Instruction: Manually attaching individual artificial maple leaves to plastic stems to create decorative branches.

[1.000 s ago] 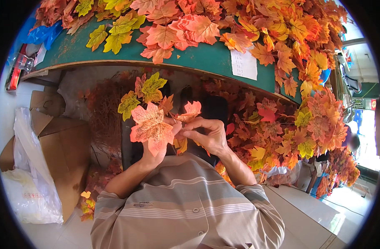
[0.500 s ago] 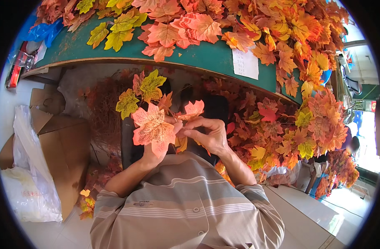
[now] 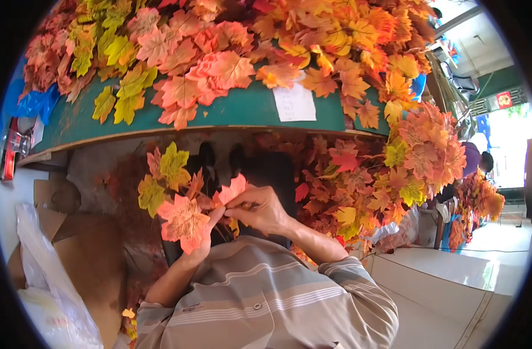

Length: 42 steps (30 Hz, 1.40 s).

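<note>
Left hand (image 3: 202,247) and right hand (image 3: 266,210) pinch leafy sprig (image 3: 183,222).

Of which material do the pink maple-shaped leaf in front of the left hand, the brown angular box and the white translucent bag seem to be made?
Pink maple-shaped leaf: probably matt fabric, possibly thin plastic; dark, printed-looking veins mark it.
Brown angular box: most likely matt cardboard, by its plain panels and flaps.
White translucent bag: apparently thin, slightly glossy plastic film, by its creases.

From where I stand, I see a taupe shirt (image 3: 231,334) banded in grey, with thin white stripes (image 3: 303,297), a round button (image 3: 257,306), small dark chest stitching (image 3: 191,307), elbow-length sleeves (image 3: 359,282) and dark trousers (image 3: 277,174).
</note>
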{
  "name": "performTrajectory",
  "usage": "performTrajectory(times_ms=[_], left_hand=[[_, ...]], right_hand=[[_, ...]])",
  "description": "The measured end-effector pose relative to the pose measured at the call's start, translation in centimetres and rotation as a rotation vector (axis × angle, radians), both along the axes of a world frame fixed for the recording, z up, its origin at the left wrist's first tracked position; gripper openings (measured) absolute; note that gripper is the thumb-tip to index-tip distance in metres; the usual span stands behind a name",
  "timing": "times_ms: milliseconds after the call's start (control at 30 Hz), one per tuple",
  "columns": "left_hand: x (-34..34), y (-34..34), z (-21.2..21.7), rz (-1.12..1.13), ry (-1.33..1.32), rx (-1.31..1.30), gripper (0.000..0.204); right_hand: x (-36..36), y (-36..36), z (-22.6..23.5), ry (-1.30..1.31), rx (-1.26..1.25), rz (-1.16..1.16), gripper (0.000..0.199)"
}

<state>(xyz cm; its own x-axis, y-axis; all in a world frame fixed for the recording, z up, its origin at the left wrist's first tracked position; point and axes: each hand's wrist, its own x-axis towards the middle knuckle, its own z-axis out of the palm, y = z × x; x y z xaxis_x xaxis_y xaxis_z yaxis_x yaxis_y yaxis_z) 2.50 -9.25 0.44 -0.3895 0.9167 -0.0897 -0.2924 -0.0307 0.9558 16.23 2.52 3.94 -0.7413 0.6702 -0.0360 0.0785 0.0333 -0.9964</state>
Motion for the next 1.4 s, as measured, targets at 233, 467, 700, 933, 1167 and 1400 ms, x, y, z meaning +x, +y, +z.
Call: performTrajectory(times_ms=[233, 467, 700, 933, 1167, 1400], left_hand=[[-0.4, 0.8, 0.5, -0.066, -0.437, -0.219, 0.014], [-0.7, 2.3, 1.9, -0.028, -0.581, -0.112, 0.021], [-0.6, 0.7, -0.3, -0.013, -0.264, -0.187, 0.016], [-0.9, 0.8, -1.4, -0.025, -0.102, -0.157, 0.011], [-1.4, 0.8, -1.7, -0.055, -0.266, -0.260, 0.010], [-3.4, 0.1, -4.3, -0.007, -0.507, -0.304, 0.007]], right_hand=[[-0.2, 1.6, -0.7, -0.050, 0.254, 0.053, 0.011], [-1.4, 1.5, -0.9, -0.008, -0.129, -0.084, 0.013], [-2.2, 1.4, -2.0, -0.036, -0.062, -0.121, 0.015], [-3.1, 1.3, -2.7, -0.048, 0.036, -0.166, 0.014], [-3.3, 2.1, -3.7, -0.222, 0.404, -0.025, 0.022], [3.5, 8.4, 4.7, -0.150, 0.502, -0.265, 0.015]])
